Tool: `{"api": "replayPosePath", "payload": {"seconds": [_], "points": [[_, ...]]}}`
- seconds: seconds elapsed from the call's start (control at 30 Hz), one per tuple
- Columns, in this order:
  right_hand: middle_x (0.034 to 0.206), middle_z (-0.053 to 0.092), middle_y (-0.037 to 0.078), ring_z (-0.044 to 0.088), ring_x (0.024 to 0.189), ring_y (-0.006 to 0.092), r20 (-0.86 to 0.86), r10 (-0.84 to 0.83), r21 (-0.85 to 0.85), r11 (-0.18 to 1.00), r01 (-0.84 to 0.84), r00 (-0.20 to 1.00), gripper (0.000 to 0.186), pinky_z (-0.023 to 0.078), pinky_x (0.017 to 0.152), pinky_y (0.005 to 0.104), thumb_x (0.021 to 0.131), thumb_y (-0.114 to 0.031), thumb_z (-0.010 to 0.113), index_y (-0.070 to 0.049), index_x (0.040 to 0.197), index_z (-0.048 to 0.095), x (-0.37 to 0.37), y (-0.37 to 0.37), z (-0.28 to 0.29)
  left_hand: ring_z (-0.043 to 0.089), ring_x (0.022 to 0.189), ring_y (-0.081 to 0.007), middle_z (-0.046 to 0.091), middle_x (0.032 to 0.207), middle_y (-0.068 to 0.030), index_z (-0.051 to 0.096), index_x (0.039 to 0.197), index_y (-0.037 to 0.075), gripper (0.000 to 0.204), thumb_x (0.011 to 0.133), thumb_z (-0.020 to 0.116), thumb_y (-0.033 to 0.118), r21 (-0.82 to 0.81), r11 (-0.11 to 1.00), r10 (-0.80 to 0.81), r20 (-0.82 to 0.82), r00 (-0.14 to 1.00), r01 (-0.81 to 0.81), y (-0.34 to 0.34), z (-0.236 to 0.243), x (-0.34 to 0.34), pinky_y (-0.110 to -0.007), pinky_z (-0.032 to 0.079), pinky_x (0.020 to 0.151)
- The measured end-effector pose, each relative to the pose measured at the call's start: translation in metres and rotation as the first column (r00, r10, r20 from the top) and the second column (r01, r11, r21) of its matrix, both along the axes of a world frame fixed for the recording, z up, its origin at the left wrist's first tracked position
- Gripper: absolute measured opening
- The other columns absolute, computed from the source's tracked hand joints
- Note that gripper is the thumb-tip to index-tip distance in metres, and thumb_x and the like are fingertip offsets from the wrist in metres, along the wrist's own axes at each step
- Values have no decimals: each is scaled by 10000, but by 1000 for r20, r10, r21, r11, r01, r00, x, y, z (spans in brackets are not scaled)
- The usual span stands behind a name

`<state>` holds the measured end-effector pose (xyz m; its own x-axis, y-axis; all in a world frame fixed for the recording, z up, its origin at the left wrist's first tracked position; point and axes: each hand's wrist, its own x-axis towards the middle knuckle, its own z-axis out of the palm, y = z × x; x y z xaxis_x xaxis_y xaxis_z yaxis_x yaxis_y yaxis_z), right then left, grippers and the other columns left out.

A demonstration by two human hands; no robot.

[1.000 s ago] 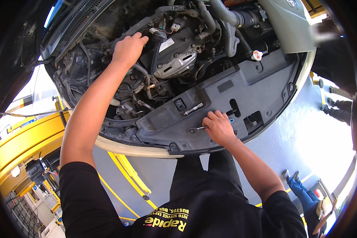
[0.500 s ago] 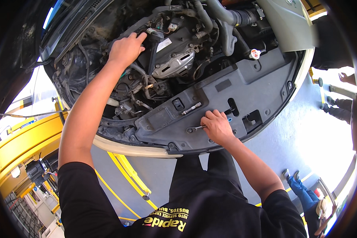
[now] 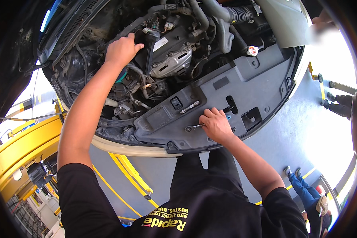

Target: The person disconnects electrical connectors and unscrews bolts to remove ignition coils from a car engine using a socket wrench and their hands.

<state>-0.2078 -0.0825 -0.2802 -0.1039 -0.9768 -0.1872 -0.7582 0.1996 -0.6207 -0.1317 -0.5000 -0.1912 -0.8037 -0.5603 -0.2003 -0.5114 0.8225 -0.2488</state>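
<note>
My left hand (image 3: 122,51) is over the left side of the engine, thumb apart from the fingers and nothing visible in its grasp. Just right of it a black ignition coil (image 3: 150,44) stands out of the engine, apart from my thumb. On the dark plastic panel at the car's front, my right hand (image 3: 216,126) is closed over the handle of a ratchet wrench (image 3: 189,129), whose head sticks out to the left. My palm and fingers cover most of that handle. A silver socket extension (image 3: 190,107) lies on the panel beyond the ratchet head.
A metal heat shield (image 3: 172,65) sits right of the coil, and a radiator cap (image 3: 252,50) farther right. The panel (image 3: 226,95) has cut-out holes near my right hand. A yellow lift (image 3: 25,139) stands left. Other people are at the right, one in blue trousers (image 3: 303,186).
My left hand has drawn slightly left, its fingers now farther from the coil and connector. My right hand stays on the ratchet wrench. The view has shifted a little.
</note>
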Motion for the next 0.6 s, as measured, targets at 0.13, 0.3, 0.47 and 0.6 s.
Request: {"api": "replayPosePath", "payload": {"seconds": [0.13, 0.3, 0.47, 0.6], "points": [[964, 556, 7, 552, 1001, 225, 15, 4, -10, 1000, -4, 1000, 159, 424, 859, 390, 783, -130, 760, -155, 895, 650, 1, -2, 2, 724, 931, -353, 751, 979, -153, 703, 1044, 51, 236, 967, 645, 267, 37, 991, 128, -10, 992, -128, -5, -3, 4, -494, 583, 787], [964, 559, 5, 553, 1001, 224, -7, 1, -7, 1000, -1, 1000, 144, 424, 856, 389, 793, -133, 749, -157, 895, 651, 2, -1, 0, 707, 988, -333, 741, 1049, -144, 668, 1075, 58, 183, 984, 609, 205, -38, 971, -238, 15, 971, 238, -16, -5, 9, -474, 582, 817], [965, 559, 4, 553, 1002, 222, -8, 2, -2, 1000, -2, 1000, 138, 425, 849, 388, 798, -134, 744, -160, 897, 651, 0, 0, -1, 693, 1002, -381, 723, 1093, -140, 608, 1084, 36, 218, 983, 640, 226, 35, 950, -310, -54, 949, 312, -11, 4, 8, -510, 559, 836], [967, 559, 5, 555, 1003, 223, -5, -2, -13, 1000, 2, 1000, 144, 428, 846, 388, 795, -133, 750, -159, 895, 649, 0, 0, -1, 716, 972, -416, 725, 1104, -161, 639, 1124, 39, 284, 1002, 615, 294, 125, 983, 139, 0, 990, -138, -10, 4, 1, -515, 570, 846]]}}
